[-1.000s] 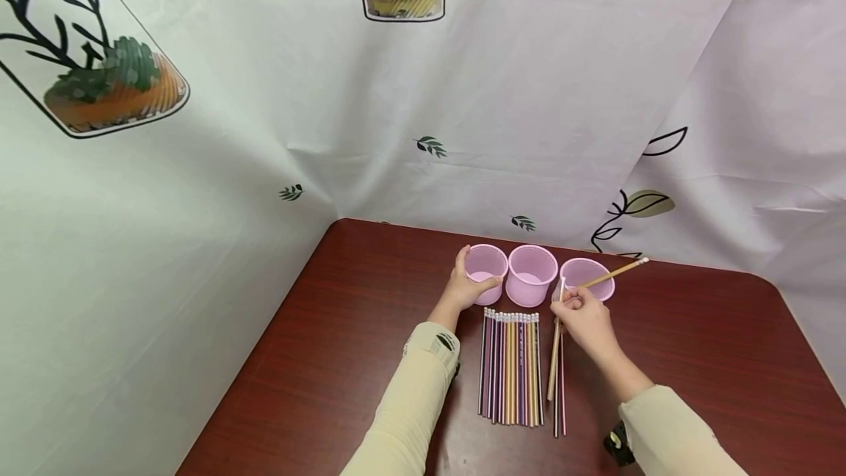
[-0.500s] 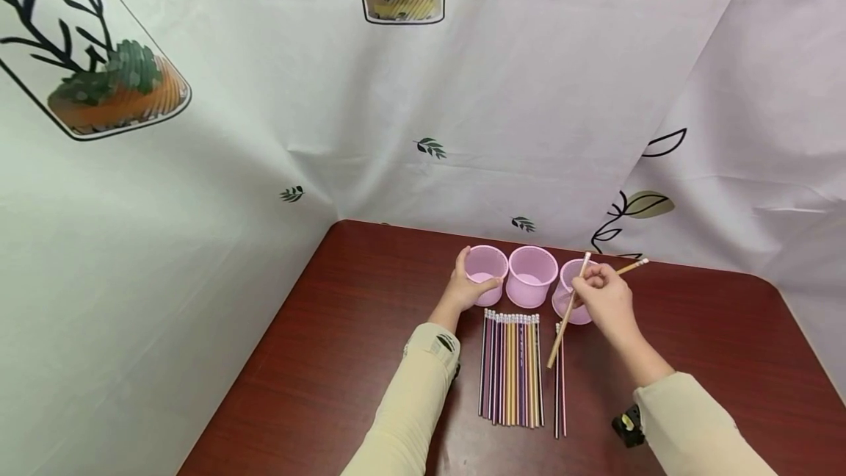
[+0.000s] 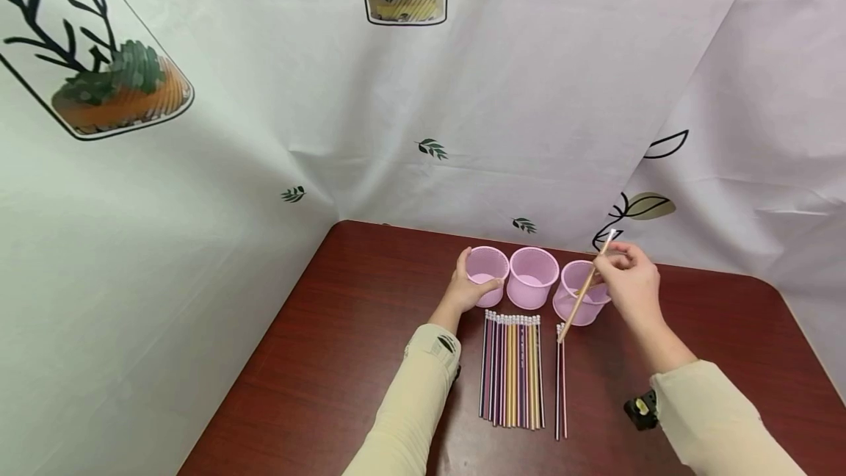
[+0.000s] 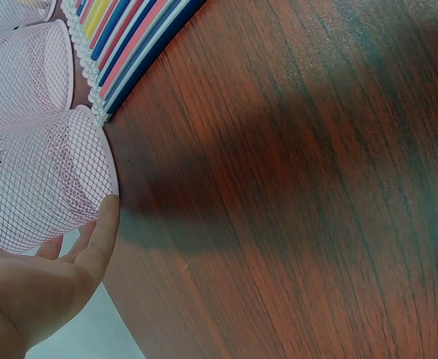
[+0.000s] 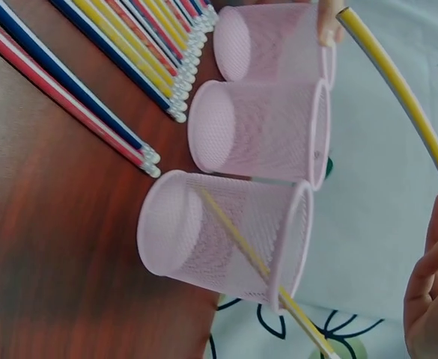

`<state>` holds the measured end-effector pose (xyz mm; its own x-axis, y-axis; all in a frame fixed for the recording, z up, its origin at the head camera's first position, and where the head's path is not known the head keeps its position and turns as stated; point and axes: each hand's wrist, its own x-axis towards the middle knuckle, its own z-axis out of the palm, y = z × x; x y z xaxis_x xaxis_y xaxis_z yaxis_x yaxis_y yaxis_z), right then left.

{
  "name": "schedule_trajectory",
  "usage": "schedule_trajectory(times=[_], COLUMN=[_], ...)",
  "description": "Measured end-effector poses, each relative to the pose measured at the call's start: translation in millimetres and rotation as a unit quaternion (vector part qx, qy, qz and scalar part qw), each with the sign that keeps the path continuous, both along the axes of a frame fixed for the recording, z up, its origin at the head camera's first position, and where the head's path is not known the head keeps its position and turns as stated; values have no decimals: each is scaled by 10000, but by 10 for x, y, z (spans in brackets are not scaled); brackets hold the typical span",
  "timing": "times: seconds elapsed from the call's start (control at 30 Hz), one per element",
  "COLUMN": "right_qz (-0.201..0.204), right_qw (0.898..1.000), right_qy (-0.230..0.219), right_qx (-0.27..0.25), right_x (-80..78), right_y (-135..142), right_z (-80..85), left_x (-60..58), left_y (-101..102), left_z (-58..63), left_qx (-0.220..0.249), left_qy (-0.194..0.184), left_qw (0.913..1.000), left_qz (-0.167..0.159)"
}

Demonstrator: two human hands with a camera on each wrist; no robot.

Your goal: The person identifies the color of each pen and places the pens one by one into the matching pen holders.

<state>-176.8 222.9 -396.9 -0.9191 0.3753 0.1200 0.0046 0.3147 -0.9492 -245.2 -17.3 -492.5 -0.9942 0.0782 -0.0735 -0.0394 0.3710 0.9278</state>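
Note:
Three pink mesh pencil cups stand side by side near the table's back edge. My left hand [image 3: 461,289] holds the left cup [image 3: 485,263], thumb at the front and fingers along its outer side. The middle cup [image 3: 529,294] has nothing in it. In the right cup [image 5: 226,224] one yellow pencil [image 5: 233,238] leans, its eraser end sticking out past the rim. Above that cup, my right hand [image 3: 631,281] pinches another yellow pencil [image 3: 581,298], eraser end up and slanted; the right wrist view shows its lower end apart from the cups.
A row of several striped pencils [image 3: 512,373] lies in front of the cups, erasers toward them. Two more pencils [image 3: 560,388], one dark and one pink, lie to the right of the row. A patterned white cloth [image 3: 529,131] hangs behind the dark red table [image 3: 357,329].
My right hand has lifted the yellow pencil off the table beside the two loose pencils and carried it up and right over the right cup. The right cup now stands upright; my left hand has stayed.

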Motion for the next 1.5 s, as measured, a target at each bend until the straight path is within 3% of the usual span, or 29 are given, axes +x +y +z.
schedule_trajectory(times=[0.17,0.37,0.67,0.87,1.2,1.5], right_qz=[-87,-209,-1044,-1400,-1477,-1610], right_qw=[9994,9905,9741,9667,9543,9659], right_qy=[136,248,524,875,954,634], right_qx=[-306,-1337,-1935,-1953,-2417,-1926], right_x=[-24,-76,-124,-137,-136,-113], right_y=[54,114,219,336,447,496], right_z=[114,234,276,264,236,111], left_x=[-10,-16,0,3,-15,-18], left_y=[0,-5,-7,-6,0,9], left_z=[-21,-31,-26,-20,-32,-33], left_qx=[5,0,58,35,-20,16], left_qy=[-44,-114,-15,-26,-47,-141], left_qw=[10000,9999,10000,10000,10000,9999], left_qz=[12,7,1,8,17,41])
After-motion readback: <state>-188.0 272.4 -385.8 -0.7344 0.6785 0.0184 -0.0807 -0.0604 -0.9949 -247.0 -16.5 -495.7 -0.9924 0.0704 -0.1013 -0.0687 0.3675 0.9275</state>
